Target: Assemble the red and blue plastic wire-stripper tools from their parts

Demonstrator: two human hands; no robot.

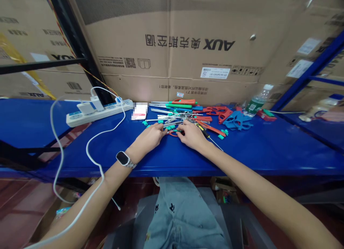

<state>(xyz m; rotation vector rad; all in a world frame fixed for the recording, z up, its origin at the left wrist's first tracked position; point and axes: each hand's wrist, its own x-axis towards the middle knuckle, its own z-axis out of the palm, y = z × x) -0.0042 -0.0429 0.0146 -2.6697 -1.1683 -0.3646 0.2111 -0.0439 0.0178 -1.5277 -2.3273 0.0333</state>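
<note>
My left hand (153, 136), with a watch on the wrist, rests at the front of a pile of parts, its fingers curled together. Opposite it, my right hand (192, 134) has thumb and fingers pinched. Between the fingertips lies a small piece with an orange loop (172, 133) and teal parts; what each hand grips is mostly hidden. Just right of my right hand lies a screwdriver (203, 130) with a yellow and black handle. Behind the hands are thin metal rods (158, 111), green and orange stick-like handles (182, 106), and red plastic pieces (221, 114).
Blue plastic pieces (238, 120) and a green-labelled bottle (258, 101) stand to the right on the blue table (161, 159). A power strip (99, 113) with a white cable (90, 145) is at left. A large cardboard box (174, 70) rises behind.
</note>
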